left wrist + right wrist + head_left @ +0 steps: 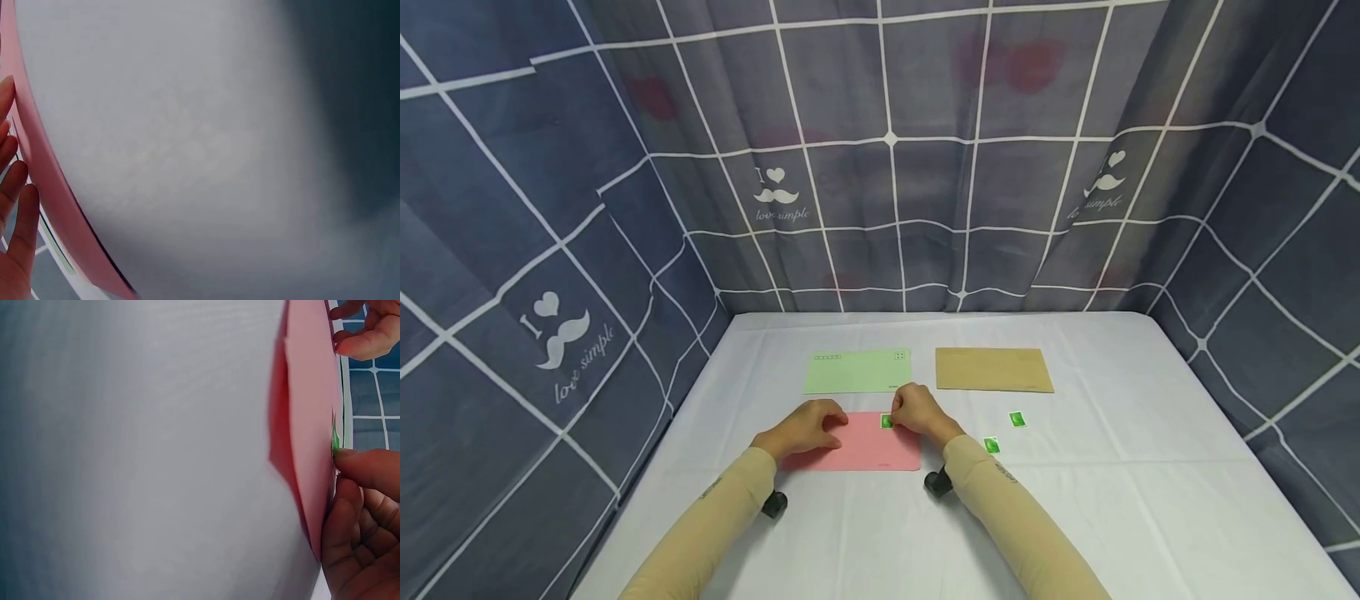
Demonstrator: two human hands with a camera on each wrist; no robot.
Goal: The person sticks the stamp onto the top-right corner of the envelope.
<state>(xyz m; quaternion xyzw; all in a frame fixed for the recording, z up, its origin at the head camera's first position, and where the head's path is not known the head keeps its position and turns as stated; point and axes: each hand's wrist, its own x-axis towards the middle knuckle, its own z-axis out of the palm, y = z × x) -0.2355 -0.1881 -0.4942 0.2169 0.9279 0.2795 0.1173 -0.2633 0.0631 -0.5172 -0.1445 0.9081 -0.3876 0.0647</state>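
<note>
Apparently, this person is on the first of three envelopes. From the head view, I see the right hand (919,412) pinching a small green stamp (886,422) at the upper right corner of the pink envelope (865,452), which lies on the white table (1150,467). The left hand (805,429) is at the envelope's left part, thumb and fingers parted, grasping nothing. Beyond lie a light green envelope (853,372) and a brown envelope (994,369), neither showing a stamp like this one. Two loose stamps, a nearer stamp (992,445) and a farther stamp (1017,419), lie right of the pink envelope, so I'd judge two placements are left.

The left wrist view gives only the pink edge and the left hand's fingertips, loosely extended; no stamp shows.

In the right wrist view, thumb and finger meet at the stamp, a green sliver seen nearly edge-on against the pink paper. Whether it is stuck down I cannot tell, so I wouldn't count even this one finished.
</note>
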